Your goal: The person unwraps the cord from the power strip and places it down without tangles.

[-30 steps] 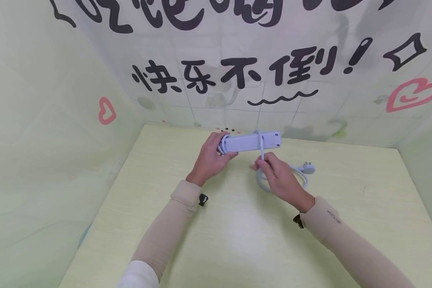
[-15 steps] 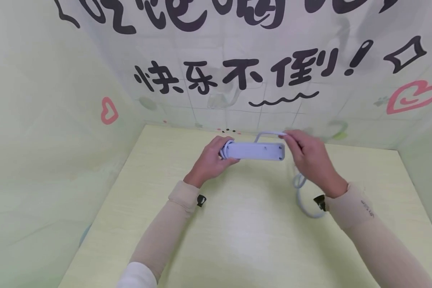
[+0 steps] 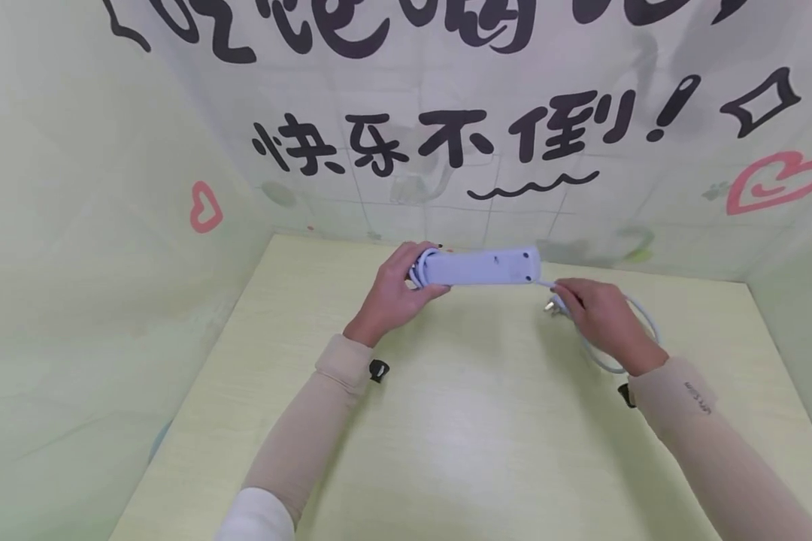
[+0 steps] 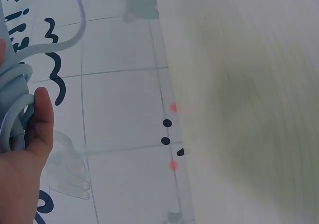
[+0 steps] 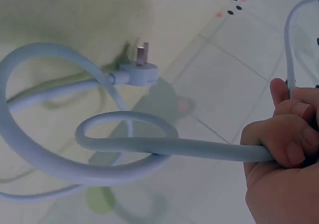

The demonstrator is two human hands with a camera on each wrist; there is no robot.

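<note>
My left hand (image 3: 398,289) grips the left end of a pale power strip (image 3: 477,268), held up off the table with its screwed underside showing in the head view. Turns of its cord (image 4: 22,114) wrap that end, next to my left fingers. My right hand (image 3: 602,319) pinches the cord just past the strip's right end. From that hand the free cord hangs in loose loops (image 5: 75,171), seen in the right wrist view. The plug (image 5: 142,73), with metal prongs, hangs beside the loops. In the head view the plug (image 3: 556,305) shows just left of my right hand.
A light wooden table (image 3: 446,436) lies under both hands. Behind it stands a printed backdrop (image 3: 379,195) with black lettering and pink hearts, close to the strip. Side sheets (image 3: 74,300) enclose the left and right. Black wrist straps show at both cuffs.
My right hand has moved from below the strip up and around behind it to its right, drawing the cord along. The strip dipped, then rose again in my left hand. The plug swung left.
</note>
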